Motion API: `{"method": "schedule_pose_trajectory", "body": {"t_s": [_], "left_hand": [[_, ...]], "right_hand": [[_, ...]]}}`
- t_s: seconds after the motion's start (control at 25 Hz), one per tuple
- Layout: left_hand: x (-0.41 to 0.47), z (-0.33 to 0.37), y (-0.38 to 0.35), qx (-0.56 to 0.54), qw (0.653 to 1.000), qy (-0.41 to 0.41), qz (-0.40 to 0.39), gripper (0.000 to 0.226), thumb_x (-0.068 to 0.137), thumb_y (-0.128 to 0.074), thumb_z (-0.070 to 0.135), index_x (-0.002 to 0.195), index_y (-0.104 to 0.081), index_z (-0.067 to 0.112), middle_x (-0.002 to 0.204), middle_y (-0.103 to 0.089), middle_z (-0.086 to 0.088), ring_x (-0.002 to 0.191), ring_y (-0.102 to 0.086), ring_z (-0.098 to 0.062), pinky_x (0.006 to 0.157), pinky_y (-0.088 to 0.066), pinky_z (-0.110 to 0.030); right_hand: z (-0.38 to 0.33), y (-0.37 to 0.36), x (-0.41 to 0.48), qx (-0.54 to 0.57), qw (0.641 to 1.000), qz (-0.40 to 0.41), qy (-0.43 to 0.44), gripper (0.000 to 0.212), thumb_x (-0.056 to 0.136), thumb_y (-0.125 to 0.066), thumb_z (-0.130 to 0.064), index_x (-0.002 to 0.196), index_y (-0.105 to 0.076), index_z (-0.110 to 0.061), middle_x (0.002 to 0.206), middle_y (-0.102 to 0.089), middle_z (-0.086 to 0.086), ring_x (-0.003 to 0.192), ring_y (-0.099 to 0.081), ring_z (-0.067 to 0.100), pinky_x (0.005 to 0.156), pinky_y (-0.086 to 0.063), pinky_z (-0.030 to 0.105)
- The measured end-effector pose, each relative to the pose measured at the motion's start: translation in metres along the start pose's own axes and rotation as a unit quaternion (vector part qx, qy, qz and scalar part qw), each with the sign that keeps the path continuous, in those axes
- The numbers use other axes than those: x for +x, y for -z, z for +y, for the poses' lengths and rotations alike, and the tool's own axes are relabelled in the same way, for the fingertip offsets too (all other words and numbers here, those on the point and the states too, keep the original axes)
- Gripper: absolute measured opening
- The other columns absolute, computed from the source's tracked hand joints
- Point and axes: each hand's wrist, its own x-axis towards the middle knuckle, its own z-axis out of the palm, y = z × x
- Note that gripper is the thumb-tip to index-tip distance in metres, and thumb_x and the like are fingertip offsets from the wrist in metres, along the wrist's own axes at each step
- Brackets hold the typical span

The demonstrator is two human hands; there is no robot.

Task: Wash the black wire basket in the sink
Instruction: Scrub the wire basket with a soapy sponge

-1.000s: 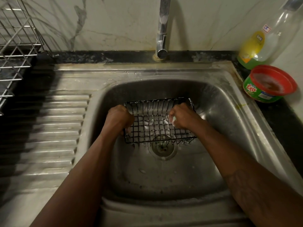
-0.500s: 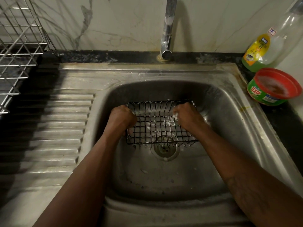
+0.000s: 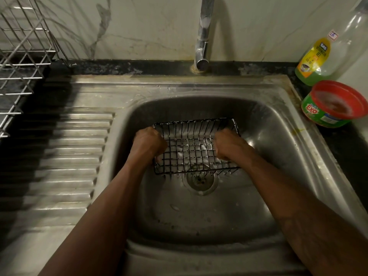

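Nearest, our two forearms reached into the dull steel sink (image 3: 199, 216); our left hand (image 3: 148, 143) curled round the left rim of one black wire basket (image 3: 191, 148), a foamy rectangular grid lying over the round drain (image 3: 200, 181); our right hand (image 3: 229, 145) was fisted at its right end, grasp hidden; beyond stood one chrome tap (image 3: 203, 36), one red-lidded green tub (image 3: 334, 104), one clear bottle (image 3: 318, 58) of green liquid.

One camera is worn on the head — it is pointed forward and down, close over the sink (image 3: 219, 86). The black wire basket (image 3: 195, 148) is seen near the middle of the view, with the tap (image 3: 203, 36) cut off at the top edge.
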Motion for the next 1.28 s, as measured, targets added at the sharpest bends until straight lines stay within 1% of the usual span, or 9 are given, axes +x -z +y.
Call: {"method": "schedule_pose_trajectory", "body": {"t_s": [0.08,0.16,0.32,0.44,0.6,0.8,0.96,1.12,1.28], "left_hand": [[-0.002,0.001,0.000,-0.002,1.000,-0.004,0.008,0.013,0.095,-0.053,0.008,0.091,-0.063,0.003,0.094,-0.072,-0.013,0.083,-0.072,-0.025,0.083,-0.061,-0.038],[-0.001,-0.001,-0.002,-0.009,1.000,-0.010,0.014,0.016,0.096,-0.051,0.008,0.096,-0.065,0.002,0.094,-0.073,-0.013,0.084,-0.073,-0.026,0.083,-0.061,-0.038],[-0.002,-0.001,-0.002,-0.054,0.998,0.010,0.034,0.014,0.092,-0.057,0.005,0.079,-0.058,0.006,0.079,-0.069,-0.012,0.069,-0.069,-0.022,0.066,-0.060,-0.032],[-0.006,0.001,-0.002,-0.059,0.996,-0.001,0.068,0.017,0.089,-0.060,0.005,0.074,-0.056,0.008,0.070,-0.060,-0.007,0.060,-0.059,-0.016,0.051,-0.047,-0.025],[-0.009,0.004,-0.004,-0.045,0.995,-0.024,0.085,0.012,0.088,-0.061,0.005,0.075,-0.061,0.005,0.079,-0.066,-0.011,0.076,-0.066,-0.023,0.070,-0.058,-0.033],[-0.007,0.002,-0.004,-0.059,0.996,-0.005,0.073,0.015,0.088,-0.058,0.001,0.073,-0.057,0.006,0.071,-0.061,-0.011,0.063,-0.062,-0.019,0.062,-0.056,-0.031],[-0.005,0.003,-0.005,-0.049,0.997,0.001,0.064,0.015,0.090,-0.058,0.004,0.076,-0.052,0.005,0.077,-0.058,-0.010,0.064,-0.057,-0.018,0.057,-0.049,-0.028],[-0.001,0.005,-0.006,-0.070,0.997,0.014,0.002,0.006,0.092,-0.058,0.007,0.093,-0.059,0.000,0.090,-0.066,-0.013,0.068,-0.066,-0.022,0.055,-0.054,-0.030],[0.000,0.011,-0.009,-0.091,0.990,0.041,-0.099,0.012,0.096,-0.058,0.010,0.098,-0.066,0.002,0.082,-0.077,-0.013,0.062,-0.075,-0.024,0.057,-0.061,-0.034]], "right_hand": [[-0.002,0.003,0.003,0.025,0.991,0.131,-0.033,0.013,0.090,-0.066,-0.001,0.102,-0.069,-0.004,0.103,-0.069,0.014,0.098,-0.068,0.029,0.077,-0.054,0.034],[-0.005,0.002,0.003,-0.005,0.987,0.155,-0.040,0.014,0.094,-0.062,-0.001,0.103,-0.071,-0.005,0.100,-0.071,0.013,0.096,-0.069,0.027,0.076,-0.054,0.033],[-0.017,-0.007,0.003,-0.079,0.989,0.106,-0.064,0.013,0.094,-0.061,-0.003,0.100,-0.071,-0.009,0.096,-0.070,0.009,0.089,-0.068,0.022,0.071,-0.048,0.030],[-0.020,-0.008,0.002,-0.090,0.992,0.038,-0.085,0.016,0.090,-0.066,-0.006,0.105,-0.070,-0.012,0.105,-0.070,0.006,0.099,-0.066,0.020,0.077,-0.046,0.031],[-0.015,-0.012,0.000,-0.047,0.996,-0.028,-0.077,0.026,0.086,-0.070,-0.010,0.112,-0.069,-0.011,0.116,-0.067,0.007,0.106,-0.065,0.022,0.076,-0.051,0.030],[-0.018,-0.012,-0.010,-0.113,0.985,-0.130,0.002,0.025,0.088,-0.065,-0.014,0.112,-0.070,-0.007,0.120,-0.066,0.010,0.112,-0.063,0.025,0.086,-0.049,0.031],[-0.018,-0.007,-0.009,-0.127,0.973,-0.187,0.035,0.027,0.090,-0.062,-0.015,0.113,-0.071,-0.006,0.122,-0.068,0.011,0.112,-0.065,0.027,0.082,-0.048,0.030],[-0.031,-0.008,-0.002,-0.003,0.981,-0.183,0.065,0.027,0.090,-0.073,-0.024,0.111,-0.068,-0.008,0.105,-0.065,0.005,0.081,-0.059,0.015,0.067,-0.047,0.028],[-0.063,-0.020,-0.001,0.161,0.964,-0.140,0.157,0.013,0.092,-0.072,-0.019,0.104,-0.073,-0.017,0.097,-0.069,-0.009,0.093,-0.061,0.006,0.091,-0.049,0.028]]}}
